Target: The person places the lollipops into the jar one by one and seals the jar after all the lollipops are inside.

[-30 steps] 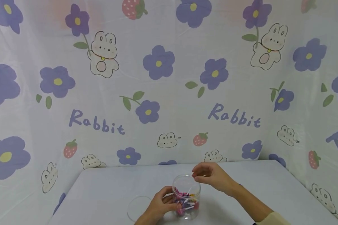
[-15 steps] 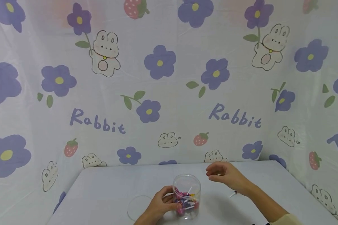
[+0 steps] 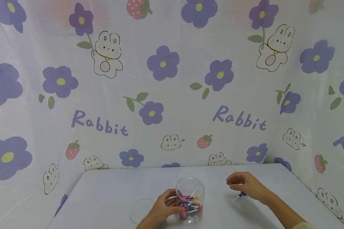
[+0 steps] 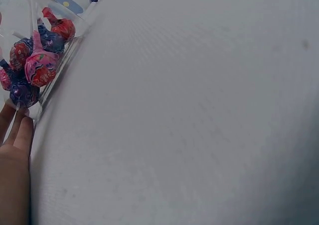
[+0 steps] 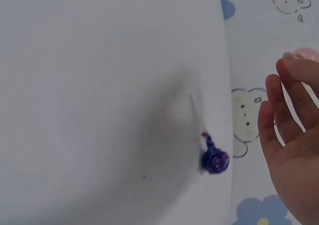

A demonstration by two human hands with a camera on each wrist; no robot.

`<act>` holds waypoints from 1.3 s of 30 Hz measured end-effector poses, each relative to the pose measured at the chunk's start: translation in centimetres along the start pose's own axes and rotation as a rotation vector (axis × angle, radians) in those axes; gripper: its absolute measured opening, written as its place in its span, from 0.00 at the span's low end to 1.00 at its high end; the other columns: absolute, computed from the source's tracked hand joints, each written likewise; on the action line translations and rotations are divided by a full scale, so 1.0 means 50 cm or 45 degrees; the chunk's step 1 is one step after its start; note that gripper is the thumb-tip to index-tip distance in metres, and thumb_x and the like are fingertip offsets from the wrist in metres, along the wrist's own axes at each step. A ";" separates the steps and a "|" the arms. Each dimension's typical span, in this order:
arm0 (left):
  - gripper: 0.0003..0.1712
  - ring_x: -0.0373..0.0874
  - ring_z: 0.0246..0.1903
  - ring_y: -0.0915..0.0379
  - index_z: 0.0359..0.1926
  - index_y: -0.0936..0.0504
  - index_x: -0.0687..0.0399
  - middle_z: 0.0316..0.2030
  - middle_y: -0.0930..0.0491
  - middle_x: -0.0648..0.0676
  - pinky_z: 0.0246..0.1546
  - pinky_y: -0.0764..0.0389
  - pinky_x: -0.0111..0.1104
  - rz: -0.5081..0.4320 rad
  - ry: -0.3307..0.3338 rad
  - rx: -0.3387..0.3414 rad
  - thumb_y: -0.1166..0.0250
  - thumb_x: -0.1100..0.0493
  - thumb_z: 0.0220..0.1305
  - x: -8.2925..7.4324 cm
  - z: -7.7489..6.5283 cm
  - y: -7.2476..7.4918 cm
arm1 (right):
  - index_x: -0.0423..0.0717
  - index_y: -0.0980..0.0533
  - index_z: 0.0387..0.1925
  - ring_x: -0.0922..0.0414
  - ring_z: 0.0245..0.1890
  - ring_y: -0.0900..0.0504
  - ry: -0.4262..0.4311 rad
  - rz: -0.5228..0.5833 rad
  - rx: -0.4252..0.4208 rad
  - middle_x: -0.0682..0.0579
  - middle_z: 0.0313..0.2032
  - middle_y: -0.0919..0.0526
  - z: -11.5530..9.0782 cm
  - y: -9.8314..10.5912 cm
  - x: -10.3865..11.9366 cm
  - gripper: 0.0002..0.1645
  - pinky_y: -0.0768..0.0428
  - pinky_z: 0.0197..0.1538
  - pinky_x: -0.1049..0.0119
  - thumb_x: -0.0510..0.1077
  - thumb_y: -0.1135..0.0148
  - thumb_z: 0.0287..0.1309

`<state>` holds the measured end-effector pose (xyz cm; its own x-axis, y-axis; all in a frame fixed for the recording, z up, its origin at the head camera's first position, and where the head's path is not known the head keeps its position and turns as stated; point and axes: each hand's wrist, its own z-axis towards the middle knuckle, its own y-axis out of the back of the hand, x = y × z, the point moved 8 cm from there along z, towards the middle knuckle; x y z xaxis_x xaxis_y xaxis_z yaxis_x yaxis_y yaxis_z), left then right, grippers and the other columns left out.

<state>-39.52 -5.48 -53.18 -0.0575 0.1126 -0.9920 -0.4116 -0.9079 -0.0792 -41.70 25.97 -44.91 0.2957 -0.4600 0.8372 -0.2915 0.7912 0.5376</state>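
Observation:
A clear round jar [image 3: 199,194] stands upright on the table, with several wrapped lollipops [image 3: 189,205] in its lower part. My left hand [image 3: 163,206] grips the jar's left side, thumb at the front. Through the jar wall in the left wrist view, pink, red and dark blue wrappers [image 4: 42,65] and white sticks show. A single purple-blue lollipop [image 5: 215,161] lies on the table to the right of the jar. Just above it hovers my right hand [image 3: 247,186], fingers loosely bent and nothing between them. In the right wrist view that hand is apart from the lollipop.
A clear, thin-rimmed disc like a lid [image 3: 132,206] lies flat left of the jar, partly behind the left forearm. The white table [image 3: 109,190] meets a cloth backdrop [image 3: 177,95] printed with rabbits and flowers at its back and sides.
My right hand has moved from the jar's rim to the right and slightly down, over the lone lollipop. The left hand and jar stay in place.

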 end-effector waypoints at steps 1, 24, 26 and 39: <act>0.42 0.57 0.65 0.29 0.68 0.30 0.67 0.62 0.26 0.62 0.64 0.25 0.40 -0.007 0.003 0.004 0.20 0.60 0.58 0.001 0.000 0.000 | 0.35 0.19 0.51 0.47 0.49 0.16 0.002 -0.024 0.009 0.42 0.48 0.15 -0.002 0.001 -0.008 0.14 0.17 0.48 0.69 0.38 0.32 0.67; 0.41 0.58 0.66 0.29 0.68 0.29 0.66 0.63 0.26 0.62 0.64 0.25 0.40 -0.010 0.003 -0.005 0.19 0.60 0.57 -0.003 -0.003 0.005 | 0.50 0.14 0.35 0.64 0.36 0.18 0.239 -0.702 0.032 0.61 0.35 0.14 -0.002 -0.033 -0.081 0.13 0.15 0.41 0.62 0.29 0.27 0.54; 0.42 0.58 0.66 0.29 0.68 0.29 0.66 0.62 0.26 0.62 0.64 0.25 0.40 -0.010 0.004 -0.005 0.19 0.59 0.57 -0.004 -0.002 0.004 | 0.51 0.14 0.34 0.63 0.36 0.17 0.260 -0.723 0.030 0.61 0.34 0.14 -0.004 -0.034 -0.075 0.13 0.15 0.41 0.61 0.29 0.26 0.54; 0.42 0.58 0.66 0.30 0.68 0.29 0.66 0.62 0.26 0.61 0.64 0.25 0.40 -0.020 0.010 0.004 0.20 0.60 0.58 -0.001 -0.003 0.005 | 0.46 0.14 0.37 0.64 0.35 0.19 0.278 -0.687 0.037 0.57 0.34 0.13 0.001 -0.025 -0.043 0.09 0.14 0.40 0.59 0.30 0.28 0.58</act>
<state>-39.50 -5.77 -53.16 -0.0436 0.1239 -0.9913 -0.4150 -0.9049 -0.0948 -42.02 25.94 -47.37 0.5891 -0.6987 0.4060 -0.0715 0.4554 0.8874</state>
